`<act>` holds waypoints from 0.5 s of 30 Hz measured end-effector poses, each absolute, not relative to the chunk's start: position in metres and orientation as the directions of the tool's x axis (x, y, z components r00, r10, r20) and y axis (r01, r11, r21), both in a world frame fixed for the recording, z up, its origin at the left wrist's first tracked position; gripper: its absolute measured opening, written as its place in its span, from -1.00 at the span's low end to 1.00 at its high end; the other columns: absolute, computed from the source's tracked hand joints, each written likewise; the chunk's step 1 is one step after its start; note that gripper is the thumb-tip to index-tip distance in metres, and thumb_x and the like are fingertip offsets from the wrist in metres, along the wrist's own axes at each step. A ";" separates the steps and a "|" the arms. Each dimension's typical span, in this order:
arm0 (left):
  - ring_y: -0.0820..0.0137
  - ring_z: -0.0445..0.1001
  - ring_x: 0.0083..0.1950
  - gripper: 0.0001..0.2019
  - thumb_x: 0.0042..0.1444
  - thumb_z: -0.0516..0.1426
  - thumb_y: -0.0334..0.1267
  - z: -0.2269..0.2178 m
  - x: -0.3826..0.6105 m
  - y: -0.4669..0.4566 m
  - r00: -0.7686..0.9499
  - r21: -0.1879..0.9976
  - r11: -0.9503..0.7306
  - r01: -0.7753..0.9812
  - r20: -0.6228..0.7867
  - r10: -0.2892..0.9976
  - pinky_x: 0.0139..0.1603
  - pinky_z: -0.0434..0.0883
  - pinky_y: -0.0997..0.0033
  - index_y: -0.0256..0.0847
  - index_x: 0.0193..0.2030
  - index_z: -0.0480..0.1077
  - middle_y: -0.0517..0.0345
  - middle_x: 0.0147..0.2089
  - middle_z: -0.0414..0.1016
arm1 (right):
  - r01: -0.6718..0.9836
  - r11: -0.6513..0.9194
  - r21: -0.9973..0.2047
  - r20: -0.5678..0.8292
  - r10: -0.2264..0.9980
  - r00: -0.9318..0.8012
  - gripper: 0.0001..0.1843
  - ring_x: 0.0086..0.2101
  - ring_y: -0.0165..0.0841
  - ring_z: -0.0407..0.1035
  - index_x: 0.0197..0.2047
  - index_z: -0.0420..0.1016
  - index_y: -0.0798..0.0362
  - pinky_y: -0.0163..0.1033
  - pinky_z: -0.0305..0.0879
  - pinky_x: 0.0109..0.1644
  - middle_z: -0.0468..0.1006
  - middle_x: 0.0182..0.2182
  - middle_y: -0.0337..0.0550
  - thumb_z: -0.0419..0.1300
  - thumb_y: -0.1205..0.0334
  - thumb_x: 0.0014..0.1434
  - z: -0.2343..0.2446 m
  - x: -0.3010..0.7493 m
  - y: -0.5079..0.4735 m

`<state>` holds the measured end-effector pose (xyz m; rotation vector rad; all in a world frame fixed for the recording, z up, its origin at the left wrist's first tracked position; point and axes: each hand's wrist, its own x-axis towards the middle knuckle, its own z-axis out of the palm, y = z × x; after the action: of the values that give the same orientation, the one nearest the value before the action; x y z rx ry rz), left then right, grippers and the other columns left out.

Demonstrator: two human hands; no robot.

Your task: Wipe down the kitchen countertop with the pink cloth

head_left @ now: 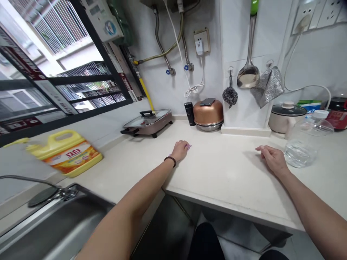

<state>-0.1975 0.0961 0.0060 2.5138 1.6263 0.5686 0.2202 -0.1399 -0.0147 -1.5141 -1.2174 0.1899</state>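
My left hand (pixel 180 150) rests on the white countertop (pixel 222 173), fingers closed over a small pink cloth or scrap (pixel 188 146) that peeks out past the knuckles. A dark bead bracelet circles that wrist. My right hand (pixel 272 158) lies on the counter further right, fingers loosely curled, nothing in it. It sits just left of a clear plastic water jug (pixel 307 141) with a white cap, close to it but apart.
An electric skillet with glass lid (pixel 148 122), a black tumbler (pixel 190 113) and a copper pot with a phone on top (pixel 208 112) stand at the back. A yellow detergent bottle (pixel 66 151) lies by the steel sink (pixel 54 224). A ladle, scrubber and mesh cloth hang on the wall.
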 end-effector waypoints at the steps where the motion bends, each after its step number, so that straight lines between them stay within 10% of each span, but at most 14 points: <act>1: 0.21 0.36 0.12 -0.81 0.34 0.05 -0.34 0.006 -0.202 0.085 0.391 0.285 -0.458 0.842 0.263 0.882 0.23 0.28 0.25 -0.17 -0.13 0.51 -0.03 0.03 0.53 | 0.572 0.160 -0.805 0.475 0.751 0.459 -0.24 -0.51 -0.30 0.33 -0.29 0.73 0.05 -0.19 0.27 -0.33 0.46 -0.59 -0.20 0.07 -0.48 0.23 -0.015 0.220 -0.139; 15: 0.26 0.43 0.17 -0.74 0.49 -0.03 -0.10 0.028 -0.143 -0.109 0.963 0.441 -0.881 0.170 0.117 0.245 0.32 0.29 0.19 -0.07 -0.10 0.44 0.04 -0.01 0.57 | 0.451 0.202 -0.869 0.460 0.664 0.589 -0.23 -0.54 -0.34 0.33 -0.29 0.73 0.07 -0.23 0.26 -0.41 0.47 -0.59 -0.20 0.06 -0.49 0.21 -0.012 0.217 -0.137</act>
<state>-0.1431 -0.1091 0.0282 2.6742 0.2971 0.2353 0.2169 -0.1374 -0.0124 -1.4307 -1.0188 0.1919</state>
